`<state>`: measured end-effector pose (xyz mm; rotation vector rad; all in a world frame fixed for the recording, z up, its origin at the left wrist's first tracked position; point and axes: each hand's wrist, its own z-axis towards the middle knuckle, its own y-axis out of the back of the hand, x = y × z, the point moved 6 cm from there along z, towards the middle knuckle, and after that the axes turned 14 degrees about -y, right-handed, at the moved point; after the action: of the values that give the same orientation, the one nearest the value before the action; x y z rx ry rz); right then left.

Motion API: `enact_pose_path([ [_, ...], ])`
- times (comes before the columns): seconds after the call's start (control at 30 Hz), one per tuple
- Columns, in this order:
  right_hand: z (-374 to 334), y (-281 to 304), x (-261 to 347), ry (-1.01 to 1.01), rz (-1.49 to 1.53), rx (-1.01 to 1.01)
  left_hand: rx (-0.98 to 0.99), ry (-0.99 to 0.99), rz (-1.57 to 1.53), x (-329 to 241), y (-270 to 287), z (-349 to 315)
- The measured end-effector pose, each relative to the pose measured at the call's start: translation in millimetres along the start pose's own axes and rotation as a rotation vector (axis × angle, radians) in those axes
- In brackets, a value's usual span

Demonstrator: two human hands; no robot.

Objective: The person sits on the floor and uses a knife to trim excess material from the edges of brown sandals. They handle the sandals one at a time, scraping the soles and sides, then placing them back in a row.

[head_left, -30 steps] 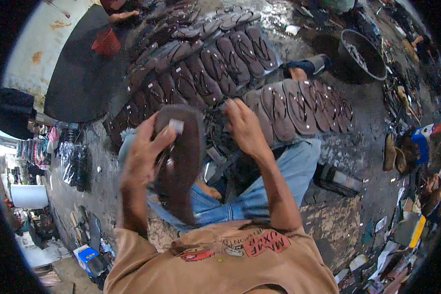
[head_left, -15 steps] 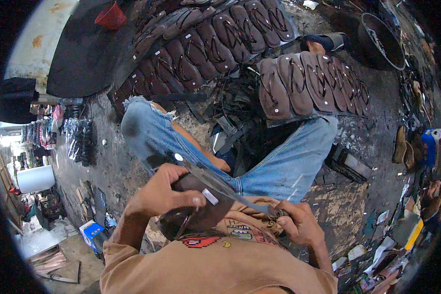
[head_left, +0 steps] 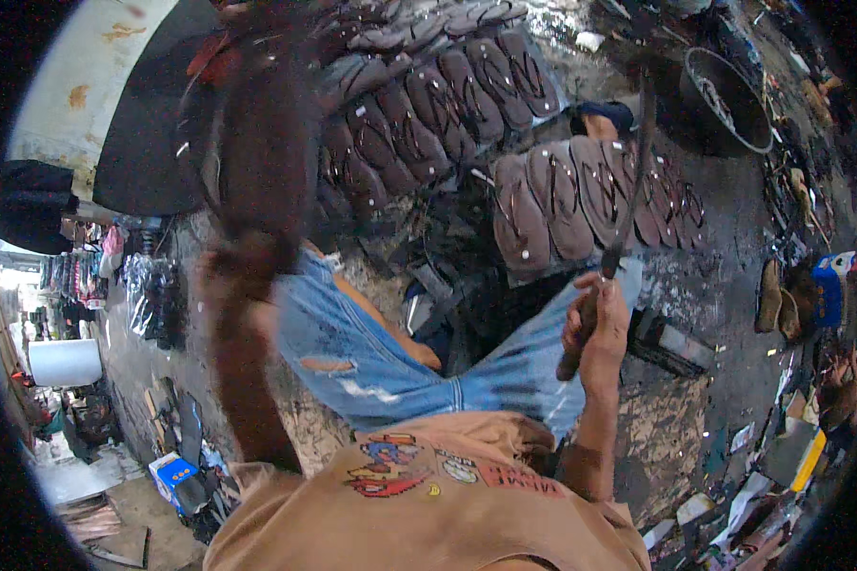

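My left hand (head_left: 233,276), smeared by motion, is raised at the left and closed round the lower end of a dark brown flip-flop (head_left: 269,143). The flip-flop stands up lengthwise in front of the black sheet and is blurred too. Over my right knee, my right hand (head_left: 600,319) grips a long, thin-bladed knife (head_left: 646,109) by its handle, blade pointing up and away from me. The blade passes in front of a row of finished-looking brown flip-flops (head_left: 524,219). Flip-flop and knife are well apart.
More flip-flops (head_left: 419,133) stand in long rows beyond my legs. Dark scraps (head_left: 448,228) lie between my knees. A black bucket (head_left: 724,105) is at the far right, a blue box (head_left: 833,290) at the right, another blue box (head_left: 173,476) at the left.
My left hand has lifted the flip-flop from my lap up to the far left. My right hand has moved the knife away from the flip-flop, forward and right, turning its blade upward.
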<state>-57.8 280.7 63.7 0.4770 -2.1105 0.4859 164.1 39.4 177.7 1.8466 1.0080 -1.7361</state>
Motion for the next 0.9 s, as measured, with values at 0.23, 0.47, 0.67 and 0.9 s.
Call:
enact_pose_path([
  [0.23,-74.8,-26.8,-6.6,0.247,-0.374,0.186,-0.24,0.106,-0.625,45.4,-40.9,-11.5],
  [0.47,-118.4,-15.2,-50.8,0.249,-0.775,0.176,-0.28,0.093,-0.599,58.8,-41.2,-27.5],
  [0.67,-84.2,-31.0,-44.6,0.219,-0.788,0.185,-0.225,-0.014,-0.44,67.2,-35.5,-35.2],
  [0.9,-26.0,-102.8,3.3,0.292,-0.749,0.397,-0.223,0.106,-0.386,76.3,-26.8,-44.1],
])
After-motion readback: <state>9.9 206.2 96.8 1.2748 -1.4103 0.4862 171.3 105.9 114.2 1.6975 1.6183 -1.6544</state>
